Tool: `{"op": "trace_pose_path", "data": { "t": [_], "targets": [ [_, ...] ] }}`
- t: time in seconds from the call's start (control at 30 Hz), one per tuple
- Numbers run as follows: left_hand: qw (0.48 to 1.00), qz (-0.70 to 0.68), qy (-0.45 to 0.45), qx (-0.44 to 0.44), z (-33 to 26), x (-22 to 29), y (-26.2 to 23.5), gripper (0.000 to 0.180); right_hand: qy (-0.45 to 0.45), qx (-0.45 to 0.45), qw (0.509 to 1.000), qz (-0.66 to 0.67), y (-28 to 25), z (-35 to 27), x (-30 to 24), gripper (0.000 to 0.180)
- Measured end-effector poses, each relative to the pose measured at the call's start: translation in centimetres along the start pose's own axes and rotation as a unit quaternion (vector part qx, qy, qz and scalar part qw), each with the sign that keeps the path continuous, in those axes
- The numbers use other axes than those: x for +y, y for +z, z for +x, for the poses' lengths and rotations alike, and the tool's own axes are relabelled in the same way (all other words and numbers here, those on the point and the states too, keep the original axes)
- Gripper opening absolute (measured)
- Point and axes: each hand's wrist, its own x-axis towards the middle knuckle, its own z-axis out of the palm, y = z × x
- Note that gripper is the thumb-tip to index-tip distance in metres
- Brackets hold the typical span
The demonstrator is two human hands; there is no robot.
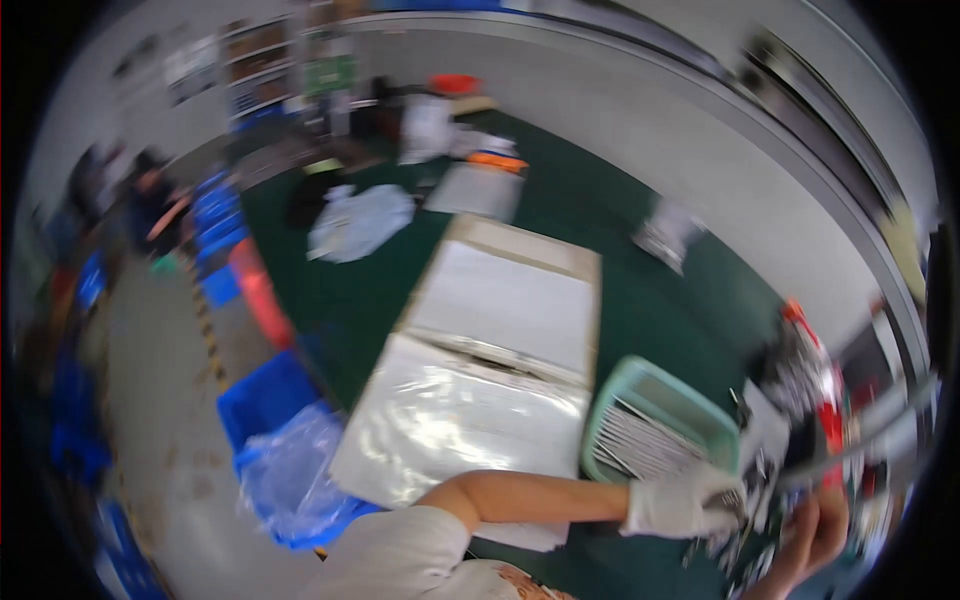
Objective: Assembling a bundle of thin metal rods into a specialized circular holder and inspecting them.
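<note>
Your gloved left hand (683,502), at the near side of the green tray (692,398), is closer than your bent-fingered right hand (818,532) to the thin rods (645,438) inside, which slant far-left to near-right, though you can't tell what either hand grips.

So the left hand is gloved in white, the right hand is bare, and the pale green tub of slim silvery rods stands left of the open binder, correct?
Not quite: in the head view, the pale green tub of slim silvery rods stands right of the open binder. The left hand is gloved in white and the right hand is bare, as you say.
</note>
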Motion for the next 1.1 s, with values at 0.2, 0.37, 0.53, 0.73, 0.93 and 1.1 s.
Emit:
{"op": "trace_pose_path", "data": {
  "t": [0.2, 0.37, 0.53, 0.73, 0.93, 1.1],
  "targets": [
    [0.992, -0.006, -0.122, 0.016, 0.0, 0.1, -2.3, 0.01, 0.074, -0.117, 0.989, 0.06, 3.6, 2.9, -1.9, 0.003],
    [0.985, -0.047, -0.165, 0.007, 0.6, -0.4, -1.1, 0.009, 0.045, -0.139, 0.989, 0.024, 1.9, 2.1, -0.9, 0.007],
    [0.981, -0.059, -0.186, 0.018, 0.0, 0.5, -0.4, 0.007, 0.052, -0.126, 0.989, 0.056, 2.3, 1.2, -1.0, 0.002],
    [0.979, -0.062, -0.193, 0.021, -0.2, 1.1, -0.7, 0.005, 0.01, -0.136, 0.991, 0.008, 2.7, 1.6, -1.5, 0.004],
    [0.978, -0.029, -0.2, 0.042, 0.2, 1.7, -1.1, 0.006, -0.012, -0.123, 0.992, 0.032, 3.9, 1.5, -0.7, 0.007],
    [0.973, -0.058, -0.213, 0.072, 0.5, 2.1, -0.6, 0.009, -0.022, -0.149, 0.988, 0.03, 3.7, 1.4, -0.2, 0.002]
  ]
}}
